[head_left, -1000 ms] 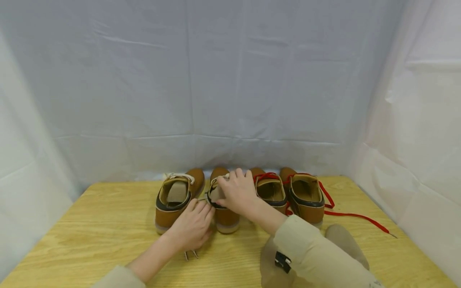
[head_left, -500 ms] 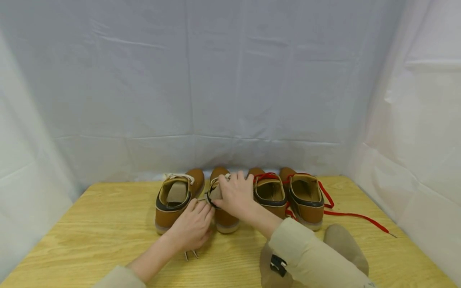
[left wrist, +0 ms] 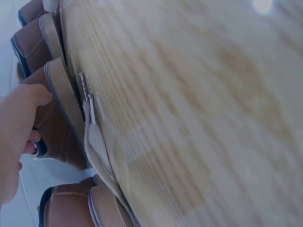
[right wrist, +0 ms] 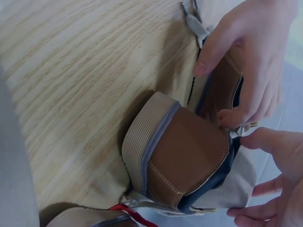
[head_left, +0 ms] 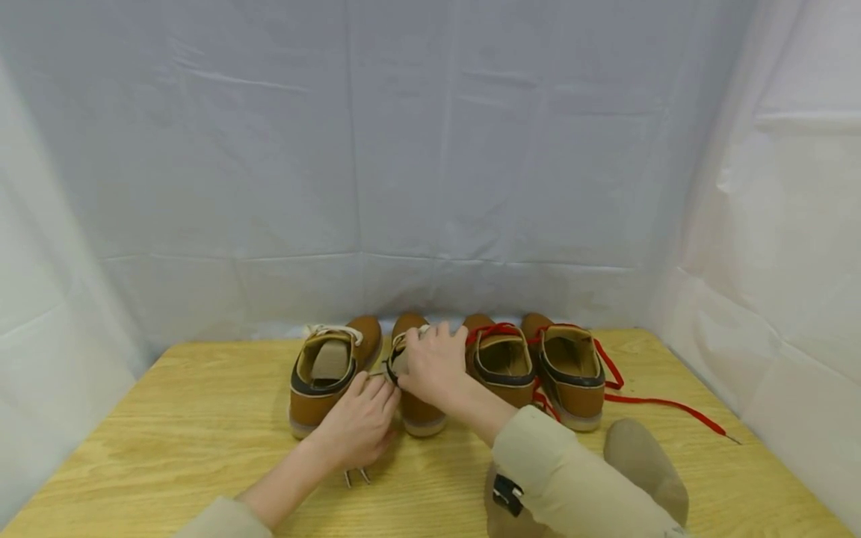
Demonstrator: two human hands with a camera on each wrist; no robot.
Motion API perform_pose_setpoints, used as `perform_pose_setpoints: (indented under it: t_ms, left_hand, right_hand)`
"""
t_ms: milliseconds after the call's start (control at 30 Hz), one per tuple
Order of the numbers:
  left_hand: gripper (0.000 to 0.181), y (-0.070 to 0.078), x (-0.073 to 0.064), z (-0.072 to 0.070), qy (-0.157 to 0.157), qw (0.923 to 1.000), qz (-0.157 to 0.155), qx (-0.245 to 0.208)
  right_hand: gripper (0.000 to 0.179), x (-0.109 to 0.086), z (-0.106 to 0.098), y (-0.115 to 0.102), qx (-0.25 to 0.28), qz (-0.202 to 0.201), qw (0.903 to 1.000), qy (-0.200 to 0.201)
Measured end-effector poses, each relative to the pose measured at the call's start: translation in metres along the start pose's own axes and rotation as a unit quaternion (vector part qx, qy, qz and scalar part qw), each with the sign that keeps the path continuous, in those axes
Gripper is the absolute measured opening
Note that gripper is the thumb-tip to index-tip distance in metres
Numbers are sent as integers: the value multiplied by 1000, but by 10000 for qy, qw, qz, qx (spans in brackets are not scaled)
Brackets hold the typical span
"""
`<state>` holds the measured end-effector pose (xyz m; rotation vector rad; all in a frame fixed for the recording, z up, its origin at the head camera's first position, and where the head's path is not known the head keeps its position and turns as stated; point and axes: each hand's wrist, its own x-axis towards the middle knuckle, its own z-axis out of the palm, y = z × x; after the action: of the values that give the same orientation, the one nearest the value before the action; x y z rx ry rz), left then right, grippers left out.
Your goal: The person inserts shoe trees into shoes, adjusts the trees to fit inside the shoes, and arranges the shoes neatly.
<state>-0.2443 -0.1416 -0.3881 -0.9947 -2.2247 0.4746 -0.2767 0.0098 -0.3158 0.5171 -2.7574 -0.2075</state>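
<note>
My right hand [head_left: 436, 362] is at the opening of the second shoe from the left, a brown one with a dark collar [head_left: 420, 411]. Its thumb and fingers hold opposite edges of a grey insole [right wrist: 236, 182] that shows at the collar. The left hand [head_left: 359, 418] grips that shoe's left side, its thumb on the brown upper [left wrist: 57, 127] and its fingers curled at the collar. White lace ends [left wrist: 90, 94] lie on the wood below it. The leftmost shoe [head_left: 312, 407] has white laces and a grey insole inside; my left hand overlaps its heel.
Two brown shoes with red laces [head_left: 572, 385] stand to the right; one lace [head_left: 673, 403] trails across the wooden table [head_left: 168, 448]. Two flat, rounded beige pieces like insoles [head_left: 646, 463] lie at the front right, one partly under the right sleeve. White cloth [head_left: 430, 187] hangs behind.
My right hand and forearm have shifted slightly to the left over the second shoe, with the fingers a little lower. The left hand and the shoes look nearly still.
</note>
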Motion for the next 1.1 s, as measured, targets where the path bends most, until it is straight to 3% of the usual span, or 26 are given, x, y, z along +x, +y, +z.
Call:
perform_pose_setpoints:
  t_ms: [267, 500, 800, 1100]
  left_hand:
    - [58, -1, 0, 1, 75, 10000, -18, -31]
    - [58, -1, 1, 3, 315, 9995, 66, -53]
    - [57, 1, 1, 1, -126, 9999, -32, -4]
    - [56, 3, 1, -2, -174, 9998, -52, -9]
  right_hand:
    - [40, 1, 0, -1, 55, 4, 10000, 59]
    - [56, 1, 4, 3, 135, 166, 9997, 73]
    - [56, 3, 4, 2, -170, 260, 9994, 137]
    - [55, 4, 5, -3, -184, 350, 9992, -24]
